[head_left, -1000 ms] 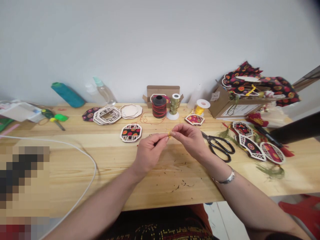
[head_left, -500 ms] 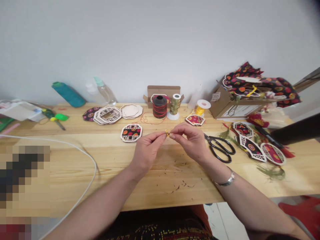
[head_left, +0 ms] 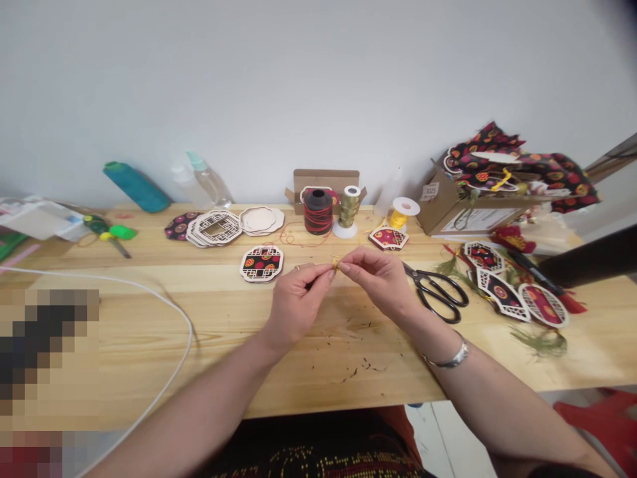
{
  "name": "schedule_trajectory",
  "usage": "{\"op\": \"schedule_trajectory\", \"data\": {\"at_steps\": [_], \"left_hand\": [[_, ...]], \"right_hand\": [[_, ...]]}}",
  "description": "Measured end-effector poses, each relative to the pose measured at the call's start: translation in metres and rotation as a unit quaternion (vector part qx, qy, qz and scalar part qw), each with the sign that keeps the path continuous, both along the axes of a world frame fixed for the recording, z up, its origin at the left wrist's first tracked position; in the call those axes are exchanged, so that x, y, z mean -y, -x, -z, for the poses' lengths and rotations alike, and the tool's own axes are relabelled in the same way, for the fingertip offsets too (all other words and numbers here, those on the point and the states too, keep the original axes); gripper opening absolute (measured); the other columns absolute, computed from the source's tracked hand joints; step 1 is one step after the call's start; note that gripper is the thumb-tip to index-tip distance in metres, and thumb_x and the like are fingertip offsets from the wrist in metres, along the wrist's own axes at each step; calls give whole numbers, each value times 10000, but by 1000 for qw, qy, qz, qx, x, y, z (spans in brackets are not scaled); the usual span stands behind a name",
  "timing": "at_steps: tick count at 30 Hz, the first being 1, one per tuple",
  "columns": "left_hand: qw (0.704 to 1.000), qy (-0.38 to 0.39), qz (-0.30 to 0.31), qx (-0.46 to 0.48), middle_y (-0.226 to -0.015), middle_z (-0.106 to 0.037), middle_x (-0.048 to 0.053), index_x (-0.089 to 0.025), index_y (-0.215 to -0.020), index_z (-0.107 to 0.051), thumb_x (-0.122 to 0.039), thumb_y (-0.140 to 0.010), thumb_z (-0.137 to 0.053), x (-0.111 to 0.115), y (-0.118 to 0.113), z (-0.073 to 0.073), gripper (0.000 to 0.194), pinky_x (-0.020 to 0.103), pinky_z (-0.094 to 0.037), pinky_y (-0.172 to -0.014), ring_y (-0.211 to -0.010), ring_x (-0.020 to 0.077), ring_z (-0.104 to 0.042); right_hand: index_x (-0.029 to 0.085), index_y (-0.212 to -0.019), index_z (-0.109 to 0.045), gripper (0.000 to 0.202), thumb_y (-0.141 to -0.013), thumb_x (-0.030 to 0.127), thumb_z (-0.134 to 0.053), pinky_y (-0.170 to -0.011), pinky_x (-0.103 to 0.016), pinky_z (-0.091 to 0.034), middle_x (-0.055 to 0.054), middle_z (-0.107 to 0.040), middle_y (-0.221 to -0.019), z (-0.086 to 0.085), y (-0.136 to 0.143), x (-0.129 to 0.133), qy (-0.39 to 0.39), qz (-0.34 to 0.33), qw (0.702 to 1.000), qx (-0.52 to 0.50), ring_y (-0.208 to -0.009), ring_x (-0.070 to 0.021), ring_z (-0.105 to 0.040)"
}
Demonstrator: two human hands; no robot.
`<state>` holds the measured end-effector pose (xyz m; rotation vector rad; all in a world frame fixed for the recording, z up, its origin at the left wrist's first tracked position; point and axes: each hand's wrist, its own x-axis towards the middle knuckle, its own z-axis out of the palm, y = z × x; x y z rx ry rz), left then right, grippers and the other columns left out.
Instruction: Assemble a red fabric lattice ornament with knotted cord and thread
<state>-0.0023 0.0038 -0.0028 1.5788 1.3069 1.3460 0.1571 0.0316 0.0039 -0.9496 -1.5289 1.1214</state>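
Fingertips of my left hand (head_left: 301, 295) and my right hand (head_left: 375, 279) meet above the middle of the wooden table, both pinching a thin yellow cord (head_left: 336, 263). Only a small loop and short ends of the cord show between the fingers; the rest is hidden. Left of my left hand lies an octagonal ornament (head_left: 261, 263) with a white lattice frame over dark flowered fabric. Black-handled scissors (head_left: 440, 292) rest beside my right wrist. Just beyond my right hand is a fan-shaped red ornament (head_left: 389, 237), in front of a spool of yellow cord (head_left: 404, 211).
Along the wall stand a red-and-black thread spool (head_left: 318, 214), a gold thread spool (head_left: 350, 214), a teal thread cone (head_left: 137, 188) and stacked lattice frames (head_left: 216, 229). At right are a cardboard box (head_left: 470, 216) of fabric and finished ornaments (head_left: 503, 294). A white cable (head_left: 186, 318) crosses the left side.
My fingers have shifted slightly on the yellow cord. The left fingers are curled more, and the small loop between the fingertips looks tighter.
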Motion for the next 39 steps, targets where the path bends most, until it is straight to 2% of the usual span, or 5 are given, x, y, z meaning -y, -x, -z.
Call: {"op": "schedule_trajectory", "data": {"at_steps": [3,16,20,28,39], "left_hand": [[999,-31,5,-16,-744,-740,37,-174,-899,-783,-237,-828,-642,0,0,3,170,253,-494,-654,-673,138,-633],[998,-48,21,-22,-757,-741,30,-185,-939,-776,-209,-841,-632,0,0,3,176,246,-503,-649,-698,140,-647],[998,-47,32,-24,-788,-749,31,-195,-959,-772,-207,-851,-620,0,0,2,187,251,-511,-668,-725,143,-658],[999,-25,28,-9,-767,-752,23,-195,-925,-778,-213,-829,-642,2,0,-1,168,243,-512,-650,-684,132,-643],[998,49,12,31,-810,-777,37,-193,-884,-789,-235,-784,-671,4,-1,-7,161,259,-552,-666,-708,156,-678]], "right_hand": [[184,-739,-693,185,-761,362,-736,-647,-270,-469,-11,-679,-712,1,0,-1,47,-9,999,-25,-662,-120,-579],[186,-773,-669,279,-671,404,-811,-623,-261,-480,6,-642,-706,4,2,-3,87,1,994,-60,-643,-109,-571],[212,-890,-719,309,-675,414,-810,-645,-271,-492,10,-651,-724,5,1,-4,80,-22,994,-77,-662,-112,-572],[198,-731,-702,217,-684,384,-803,-666,-284,-495,-7,-683,-729,2,1,-3,56,-9,997,-58,-684,-127,-595],[199,-709,-662,213,-719,375,-780,-641,-282,-493,-9,-650,-716,1,1,-1,3,19,999,-28,-669,-127,-580]]}}
